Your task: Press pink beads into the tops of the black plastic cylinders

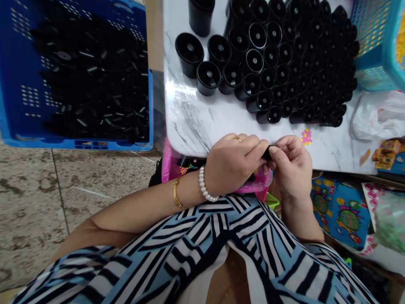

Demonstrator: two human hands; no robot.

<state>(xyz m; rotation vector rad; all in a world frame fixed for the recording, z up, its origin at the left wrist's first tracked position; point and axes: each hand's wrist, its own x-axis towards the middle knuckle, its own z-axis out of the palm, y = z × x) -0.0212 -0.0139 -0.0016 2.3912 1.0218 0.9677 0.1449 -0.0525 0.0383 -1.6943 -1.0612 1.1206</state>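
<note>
My left hand (236,162) and my right hand (292,164) meet at the table's front edge, both closed on a small black piece (268,153). Fingers cover most of it, so its full shape is hidden; the visible end looks rounded. My right thumb and fingertips pinch one end, while the left fingers wrap the other. Below my left hand sits a pink basket (165,166) holding black parts and small coloured bits. Beyond the hands, several black plastic cups (209,78) stand on the table, with a light dot inside many of them.
On the left is a blue crate (74,145) of loose black parts. A turquoise basket (368,55) and a white plastic bag (379,116) stand right of the cups on the marble-patterned table (196,126). Pink and yellow bits (306,137) lie near my right hand.
</note>
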